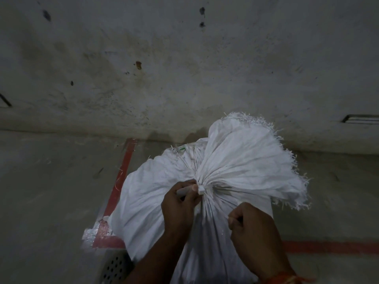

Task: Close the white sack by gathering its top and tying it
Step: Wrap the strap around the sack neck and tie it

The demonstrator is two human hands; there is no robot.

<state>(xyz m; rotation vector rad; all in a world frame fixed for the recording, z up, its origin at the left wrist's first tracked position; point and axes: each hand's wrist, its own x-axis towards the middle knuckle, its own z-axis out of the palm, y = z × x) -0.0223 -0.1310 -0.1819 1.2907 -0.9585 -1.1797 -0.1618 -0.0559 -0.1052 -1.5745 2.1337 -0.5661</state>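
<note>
White sack (155, 203) sits lower centre of the frame, standing on a grey concrete floor (51, 191) against a stained wall (164, 58). Woven plastic fabric, creased, dull white. Top is gathered into a tight neck at centre frame; pleats radiate from it. Above the neck the loose mouth fans out toward the right, edge frayed into white threads (295, 160). A white tie strip (201, 190) wraps the neck, with a short stub end showing.

Left hand (180, 208) is closed, thumb and fingers pinching a white end of the strip just left of the neck. Right hand (254, 228) is curled into a fist at the lower right of the neck; it appears to clasp something thin, but what it holds is hidden. Orange thread band (287, 278) on the right wrist.

A small green mark (182, 148) shows near the sack's upper edge; unreadable. No legible writing elsewhere.

Red floor line (121, 177) runs beside and under the sack. Perforated drain cover (114, 267) at bottom, left of centre.
</note>
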